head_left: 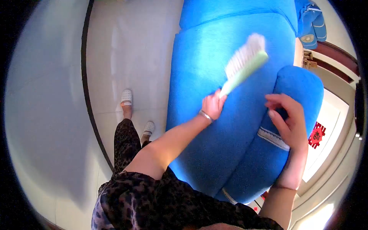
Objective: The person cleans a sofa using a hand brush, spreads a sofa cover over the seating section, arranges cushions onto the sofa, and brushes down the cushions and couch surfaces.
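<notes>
My left hand [213, 105], with a silver bracelet at the wrist, is closed around the handle of a pale green bed brush [247, 71]. Its long whitish bristles point up and to the left, smeared by motion, over the blue seat of a sofa [214, 145]. Whether they touch the fabric I cannot tell. My right hand [289, 117] hovers over or rests against the blue bolster-like back [301, 86], its fingers curled loosely and the thumb apart. Nothing shows in it. A pale braided trim band [273, 138] runs across the cover just below that hand.
Pale floor [149, 46] lies left of the sofa, where my feet stand in white slippers [126, 97]. A dark strip [84, 65] crosses the floor further left. More blue-covered seating [318, 27] is at upper right. A red paper decoration [316, 135] hangs on a white door or panel.
</notes>
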Demonstrator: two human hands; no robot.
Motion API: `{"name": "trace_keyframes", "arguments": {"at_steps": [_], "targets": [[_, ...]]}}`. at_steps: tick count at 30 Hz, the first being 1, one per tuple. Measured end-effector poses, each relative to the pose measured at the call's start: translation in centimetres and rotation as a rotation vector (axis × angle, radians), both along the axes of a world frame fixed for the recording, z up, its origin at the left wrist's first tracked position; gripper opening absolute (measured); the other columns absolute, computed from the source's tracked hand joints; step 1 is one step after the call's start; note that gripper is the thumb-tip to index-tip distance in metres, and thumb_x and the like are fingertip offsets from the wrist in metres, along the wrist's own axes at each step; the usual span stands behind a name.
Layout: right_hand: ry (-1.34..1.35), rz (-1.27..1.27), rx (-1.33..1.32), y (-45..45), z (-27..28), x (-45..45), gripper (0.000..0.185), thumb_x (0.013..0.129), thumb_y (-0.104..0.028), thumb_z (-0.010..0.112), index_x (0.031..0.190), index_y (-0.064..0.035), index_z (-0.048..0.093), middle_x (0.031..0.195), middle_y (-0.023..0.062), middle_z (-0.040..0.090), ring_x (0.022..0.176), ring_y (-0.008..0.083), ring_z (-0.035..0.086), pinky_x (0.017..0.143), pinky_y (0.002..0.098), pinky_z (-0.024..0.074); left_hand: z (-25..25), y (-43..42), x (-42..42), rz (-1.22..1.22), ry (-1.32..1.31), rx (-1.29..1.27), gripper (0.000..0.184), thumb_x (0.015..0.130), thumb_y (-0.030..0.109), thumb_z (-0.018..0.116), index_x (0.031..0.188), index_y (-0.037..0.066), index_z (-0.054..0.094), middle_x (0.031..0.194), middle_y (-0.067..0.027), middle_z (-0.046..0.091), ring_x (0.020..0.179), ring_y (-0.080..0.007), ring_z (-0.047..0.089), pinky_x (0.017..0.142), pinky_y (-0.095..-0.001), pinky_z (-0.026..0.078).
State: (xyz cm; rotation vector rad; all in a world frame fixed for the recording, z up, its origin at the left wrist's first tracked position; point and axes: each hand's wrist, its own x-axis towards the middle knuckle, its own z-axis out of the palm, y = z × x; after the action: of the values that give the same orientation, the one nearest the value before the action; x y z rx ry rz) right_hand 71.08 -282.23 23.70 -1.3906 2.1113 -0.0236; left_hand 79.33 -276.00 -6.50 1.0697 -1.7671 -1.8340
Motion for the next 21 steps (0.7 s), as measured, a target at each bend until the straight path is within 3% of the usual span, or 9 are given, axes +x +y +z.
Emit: {"name": "trace_keyframes", "arguments": {"at_steps": [4,5,9,11,14,15,17,20,21], "targets": [[0.011,-0.147,-0.138,-0.3,-0.7,0.0,0.032,0.073,-0.010,0.063,0.103,0.0005,0.060,0.082,0.0120,0.061,0.075,0.0244,0.058,0.072,0.0309,0.0459,-5.1,-3.4,-3.7,0.099,-0.128,0.108,0.033,0.092,0.036,0.044,0.093,0.004,0.056,0.071,-0.0247,0.059,0.068,-0.0444,0.057,0.059,-0.0531,0.044],[0.016,-0.160,-0.069,-0.4,-1.0,0.2,0.036,0.072,-0.020,0.064,0.101,0.0012,0.060,0.082,0.0126,0.061,0.075,0.0256,0.058,0.072,0.0328,0.0453,-6.6,-3.9,-3.8,0.085,-0.116,0.107,0.034,0.092,0.036,0.044,0.093,0.004,0.056,0.071,-0.0248,0.059,0.068,-0.0444,0.057,0.059,-0.0530,0.044],[0.156,-0.076,0.112,-0.5,-1.4,0.3,0.049,0.068,-0.037,0.064,0.099,0.0002,0.062,0.086,0.0132,0.063,0.075,0.0280,0.058,0.073,0.0367,0.0437,-11.7,-5.1,-3.1,0.043,-0.158,0.098,0.037,0.092,0.039,0.043,0.096,0.005,0.057,0.073,-0.0248,0.060,0.069,-0.0443,0.058,0.060,-0.0531,0.044],[0.282,0.110,0.188,-0.6,-1.6,0.3,0.050,0.066,-0.037,0.064,0.098,-0.0001,0.062,0.087,0.0136,0.064,0.076,0.0289,0.058,0.074,0.0366,0.0432,-16.0,-4.9,-3.1,0.079,-0.219,0.107,0.042,0.092,0.044,0.040,0.099,0.006,0.058,0.077,-0.0248,0.061,0.072,-0.0447,0.058,0.062,-0.0537,0.044],[0.303,0.143,0.246,-0.5,-1.9,0.0,0.051,0.063,-0.038,0.064,0.098,-0.0001,0.063,0.089,0.0143,0.063,0.078,0.0303,0.058,0.076,0.0372,0.0422,-20.9,-6.3,-1.8,-0.006,-0.653,0.447,0.054,0.092,0.049,0.036,0.101,0.003,0.062,0.096,-0.0257,0.061,0.094,-0.0419,0.058,0.078,-0.0498,0.045],[0.286,0.115,0.233,-0.1,-1.8,-0.1,0.052,0.063,-0.037,0.063,0.098,0.0001,0.062,0.089,0.0144,0.063,0.078,0.0301,0.058,0.076,0.0373,0.0421,-29.3,-3.9,-1.0,-0.096,-0.720,0.551,0.059,0.092,0.050,0.034,0.102,-0.001,0.061,0.104,-0.0240,0.061,0.100,-0.0402,0.057,0.083,-0.0472,0.045],[0.281,0.115,0.237,-0.4,-2.0,-0.4,0.052,0.063,-0.037,0.063,0.099,0.0006,0.062,0.089,0.0146,0.063,0.078,0.0299,0.058,0.076,0.0374,0.0421,-37.3,-2.1,1.6,-0.112,-0.760,0.755,0.065,0.093,0.052,0.032,0.104,-0.006,0.060,0.102,-0.0263,0.060,0.100,-0.0401,0.057,0.084,-0.0450,0.044],[0.299,0.158,0.234,-0.2,-2.1,-0.1,0.052,0.063,-0.037,0.062,0.099,0.0008,0.062,0.089,0.0148,0.063,0.078,0.0299,0.058,0.076,0.0376,0.0422,-29.8,-5.0,3.2,0.131,-0.707,0.552,0.065,0.092,0.051,0.033,0.102,-0.006,0.060,0.096,-0.0288,0.060,0.097,-0.0388,0.059,0.080,-0.0459,0.044],[0.295,0.151,0.234,-0.2,-2.2,0.2,0.052,0.064,-0.037,0.062,0.099,0.0005,0.062,0.089,0.0147,0.063,0.079,0.0300,0.058,0.076,0.0377,0.0421,-28.9,-4.3,2.7,0.291,-0.563,0.514,0.062,0.094,0.048,0.034,0.089,-0.007,0.060,0.079,-0.0271,0.061,0.079,-0.0383,0.061,0.072,-0.0474,0.045]]}}
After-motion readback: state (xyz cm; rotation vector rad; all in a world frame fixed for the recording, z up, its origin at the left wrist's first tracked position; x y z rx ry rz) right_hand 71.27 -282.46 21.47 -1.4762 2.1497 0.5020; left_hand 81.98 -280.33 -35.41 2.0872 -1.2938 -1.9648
